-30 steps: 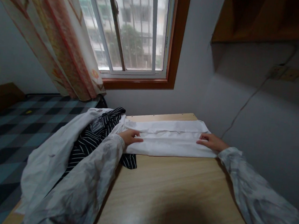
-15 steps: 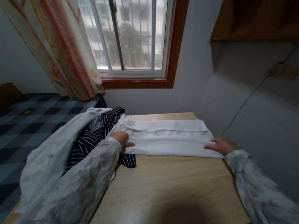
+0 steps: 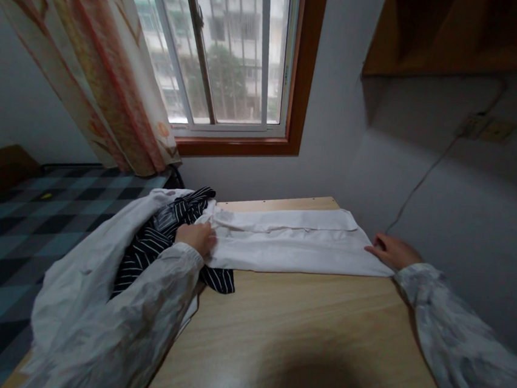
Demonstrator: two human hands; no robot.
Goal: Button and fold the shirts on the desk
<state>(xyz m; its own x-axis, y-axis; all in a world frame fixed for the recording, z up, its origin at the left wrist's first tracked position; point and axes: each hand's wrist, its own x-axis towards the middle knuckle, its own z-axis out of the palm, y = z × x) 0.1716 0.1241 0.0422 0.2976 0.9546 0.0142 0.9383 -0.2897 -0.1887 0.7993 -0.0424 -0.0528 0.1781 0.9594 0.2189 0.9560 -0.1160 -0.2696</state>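
A white garment, folded into a long flat strip, lies across the wooden table. At its left end, my left hand has its fingers curled onto the fabric. My right hand pinches the edge at the opposite end, thumb and fingers together. Beside my left forearm is a heap of clothes: a black piece with white stripes and a loose white cloth. A striped corner shows from under the strip's left end.
The table adjoins a bed with a checked cover on the left. A curtain hangs by the window. Right of it are a wall shelf and a cable running down from an outlet.
My left hand has shifted left, its fingers now curled. My right hand has slid right to the strip's edge, its fingers closer together. The white fabric looks smoother.
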